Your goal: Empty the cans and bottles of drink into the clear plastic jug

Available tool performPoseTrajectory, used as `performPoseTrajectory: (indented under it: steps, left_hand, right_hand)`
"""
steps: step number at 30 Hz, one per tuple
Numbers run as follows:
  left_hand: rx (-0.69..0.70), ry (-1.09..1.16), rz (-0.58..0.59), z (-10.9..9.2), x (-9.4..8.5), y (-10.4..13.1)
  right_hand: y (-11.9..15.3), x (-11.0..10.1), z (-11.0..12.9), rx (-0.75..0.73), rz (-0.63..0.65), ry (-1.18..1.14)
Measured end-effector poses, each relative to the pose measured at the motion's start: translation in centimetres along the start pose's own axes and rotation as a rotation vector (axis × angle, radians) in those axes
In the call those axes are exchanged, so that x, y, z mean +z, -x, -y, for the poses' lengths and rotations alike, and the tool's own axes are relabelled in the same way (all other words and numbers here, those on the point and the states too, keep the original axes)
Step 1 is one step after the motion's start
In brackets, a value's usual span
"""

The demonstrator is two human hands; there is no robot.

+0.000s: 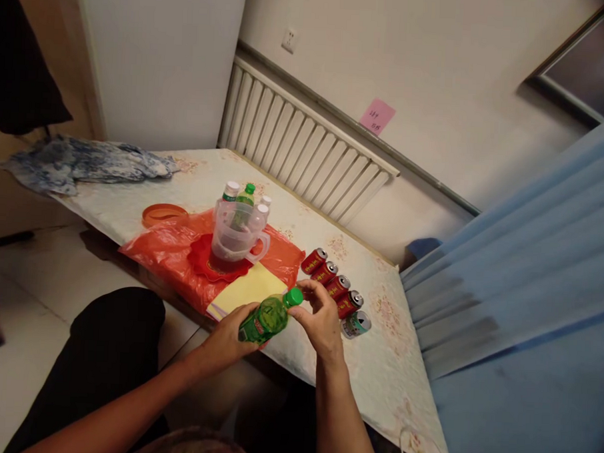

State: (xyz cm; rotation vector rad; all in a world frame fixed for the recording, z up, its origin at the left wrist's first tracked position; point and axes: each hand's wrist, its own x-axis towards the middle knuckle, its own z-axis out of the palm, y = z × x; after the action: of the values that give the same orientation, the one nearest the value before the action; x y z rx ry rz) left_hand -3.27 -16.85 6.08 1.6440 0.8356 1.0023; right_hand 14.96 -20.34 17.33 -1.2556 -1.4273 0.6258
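Observation:
A green bottle (266, 318) is held tilted above the table's near edge, its green cap (293, 297) toward the right. My left hand (232, 333) is wrapped round the bottle's lower part. The fingers of my right hand (321, 314) are closed at the cap and neck. Beyond the bottle lies yellow paper (252, 289). A clear plastic jug (231, 233) stands on a red scalloped dish (200, 257), over an orange-red plastic sheet (155, 250). To the right of the hands, several red cans (337, 287) and a green-and-silver can (356, 324) form a row.
Behind the jug stand bottles with white caps (232, 188) and another green-capped bottle (247, 193). An orange ring-shaped lid (164, 214) and a patterned cloth (104, 162) lie leftward on the table (375, 383). A blue curtain (525, 263) hangs at the right.

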Motion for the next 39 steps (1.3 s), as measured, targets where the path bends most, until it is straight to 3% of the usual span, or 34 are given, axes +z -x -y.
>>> performPoseTrajectory:
  steps: [6,12,16,23,29,33,39]
  left_hand:
    - [0.017,0.045,0.046,0.2,0.1,-0.1]
    - [0.035,0.070,0.052,0.1,0.3,-0.3]
    - [0.001,0.047,0.045,-0.9,0.2,-0.7]
    - [0.025,-0.061,-0.043,-1.5,0.6,-1.5]
    - [0.112,-0.183,-0.088,-1.1,2.1,-1.8]
    - [0.125,-0.170,-0.075,-1.4,2.5,-1.9]
    - [-0.011,0.070,0.138,-2.4,1.3,-1.9]
  right_hand:
    - [0.4,0.0,-0.5,0.067,0.049,-0.273]
    - [0.3,0.8,-1.1,0.046,-0.129,-0.198]
    - [0.6,1.1,-2.0,0.031,-0.169,-0.230]
    - [3.4,2.5,-4.2,0.215,-0.197,-0.227]
    - [4.8,4.4,-4.2,0.309,-0.217,-0.101]
    - [4.4,3.6,-4.4,0.272,-0.240,-0.061]
    - [3.6,0.7,-5.1,0.257,-0.166,-0.348]
